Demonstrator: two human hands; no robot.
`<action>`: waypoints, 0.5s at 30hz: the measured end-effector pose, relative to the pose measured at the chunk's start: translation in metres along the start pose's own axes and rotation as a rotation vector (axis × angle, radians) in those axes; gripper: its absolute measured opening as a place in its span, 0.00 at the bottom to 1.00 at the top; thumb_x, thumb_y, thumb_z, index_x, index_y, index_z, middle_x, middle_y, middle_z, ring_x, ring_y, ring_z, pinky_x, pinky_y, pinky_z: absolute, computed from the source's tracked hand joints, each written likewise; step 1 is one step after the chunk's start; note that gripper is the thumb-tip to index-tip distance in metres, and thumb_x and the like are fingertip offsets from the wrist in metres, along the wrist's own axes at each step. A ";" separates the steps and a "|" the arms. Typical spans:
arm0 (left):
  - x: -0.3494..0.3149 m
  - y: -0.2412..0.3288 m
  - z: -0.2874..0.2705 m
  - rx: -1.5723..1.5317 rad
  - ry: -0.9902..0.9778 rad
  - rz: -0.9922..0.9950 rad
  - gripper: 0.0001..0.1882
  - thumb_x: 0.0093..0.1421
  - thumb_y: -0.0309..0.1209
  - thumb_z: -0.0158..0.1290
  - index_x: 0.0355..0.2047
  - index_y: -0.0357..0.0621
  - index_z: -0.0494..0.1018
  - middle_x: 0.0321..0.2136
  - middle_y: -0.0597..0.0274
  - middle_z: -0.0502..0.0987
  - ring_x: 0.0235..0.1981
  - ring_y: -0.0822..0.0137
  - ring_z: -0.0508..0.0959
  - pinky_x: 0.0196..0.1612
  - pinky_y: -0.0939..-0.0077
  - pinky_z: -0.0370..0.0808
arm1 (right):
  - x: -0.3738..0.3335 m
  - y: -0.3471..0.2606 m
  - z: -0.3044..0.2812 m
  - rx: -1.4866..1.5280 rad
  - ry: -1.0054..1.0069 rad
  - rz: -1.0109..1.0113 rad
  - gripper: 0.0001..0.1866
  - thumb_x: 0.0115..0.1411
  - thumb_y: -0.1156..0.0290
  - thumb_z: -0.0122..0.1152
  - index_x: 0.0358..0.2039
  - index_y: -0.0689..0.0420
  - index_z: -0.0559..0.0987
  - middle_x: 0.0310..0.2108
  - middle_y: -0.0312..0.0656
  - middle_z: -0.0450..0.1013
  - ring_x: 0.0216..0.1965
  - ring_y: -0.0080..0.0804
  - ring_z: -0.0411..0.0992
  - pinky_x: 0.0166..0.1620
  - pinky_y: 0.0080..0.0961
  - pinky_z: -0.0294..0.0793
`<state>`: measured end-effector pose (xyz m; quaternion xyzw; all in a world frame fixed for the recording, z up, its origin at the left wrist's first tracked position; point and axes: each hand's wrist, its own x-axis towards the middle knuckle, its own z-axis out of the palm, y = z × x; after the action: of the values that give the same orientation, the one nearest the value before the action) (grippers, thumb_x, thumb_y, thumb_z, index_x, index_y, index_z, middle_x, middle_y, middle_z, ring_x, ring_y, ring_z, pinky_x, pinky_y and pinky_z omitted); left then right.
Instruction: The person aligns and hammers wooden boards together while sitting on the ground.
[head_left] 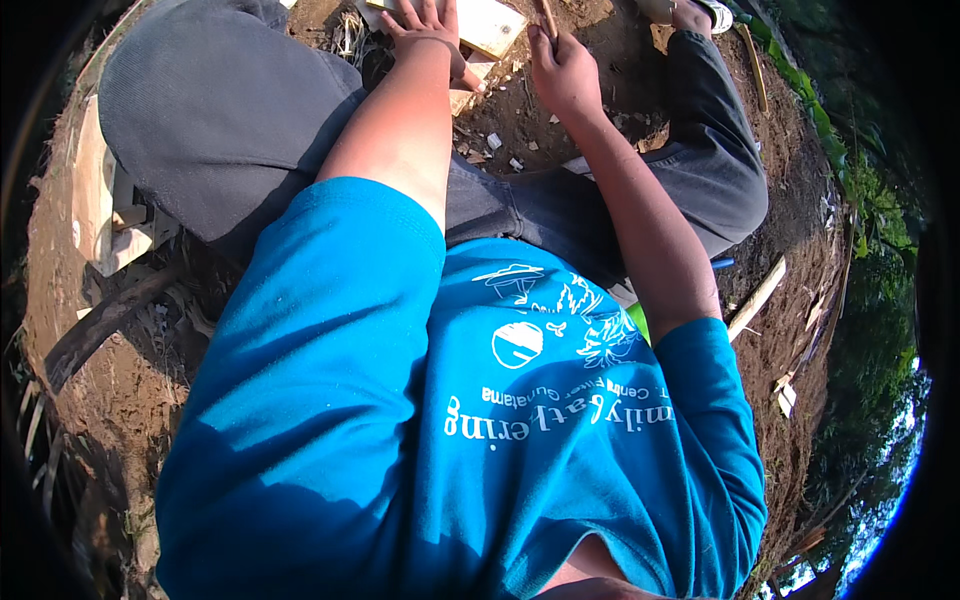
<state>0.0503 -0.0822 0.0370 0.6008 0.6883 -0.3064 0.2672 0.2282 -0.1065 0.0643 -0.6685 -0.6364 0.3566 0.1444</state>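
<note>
Fingers of left hand (425, 38), spread wide over pale board (492, 26), upper centre, should press flat, clear of brown stick (549, 17) in tightly curled right hand (567, 78).

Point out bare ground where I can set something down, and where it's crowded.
Fairly bare soil lies between the right knee and the green plants; another patch lies between the dark branch and the left sleeve. Crowded: around the left hand, with a pale board and wood chips.
</note>
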 end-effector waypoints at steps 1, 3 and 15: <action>0.001 -0.001 0.000 -0.031 0.032 0.004 0.79 0.44 0.69 0.67 0.76 0.48 0.23 0.76 0.44 0.20 0.75 0.32 0.24 0.71 0.25 0.27 | -0.005 -0.004 0.002 0.067 0.035 -0.008 0.26 0.70 0.49 0.54 0.39 0.65 0.79 0.33 0.61 0.79 0.40 0.61 0.79 0.45 0.49 0.75; -0.001 -0.003 -0.001 -0.022 0.016 -0.002 0.79 0.46 0.68 0.67 0.76 0.48 0.22 0.76 0.44 0.19 0.75 0.32 0.24 0.71 0.25 0.28 | -0.012 -0.009 0.005 0.202 0.104 -0.025 0.25 0.70 0.51 0.52 0.42 0.65 0.80 0.38 0.63 0.79 0.45 0.63 0.78 0.51 0.52 0.76; 0.019 -0.003 0.011 -0.023 0.068 0.063 0.80 0.43 0.69 0.67 0.76 0.46 0.23 0.75 0.39 0.19 0.75 0.30 0.24 0.70 0.23 0.27 | 0.016 0.060 0.022 -0.269 -0.284 0.155 0.29 0.67 0.45 0.54 0.46 0.61 0.82 0.44 0.59 0.80 0.47 0.59 0.79 0.53 0.47 0.77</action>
<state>0.0451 -0.0781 0.0157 0.6291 0.6812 -0.2695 0.2599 0.2573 -0.1054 0.0057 -0.6716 -0.6389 0.3693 -0.0651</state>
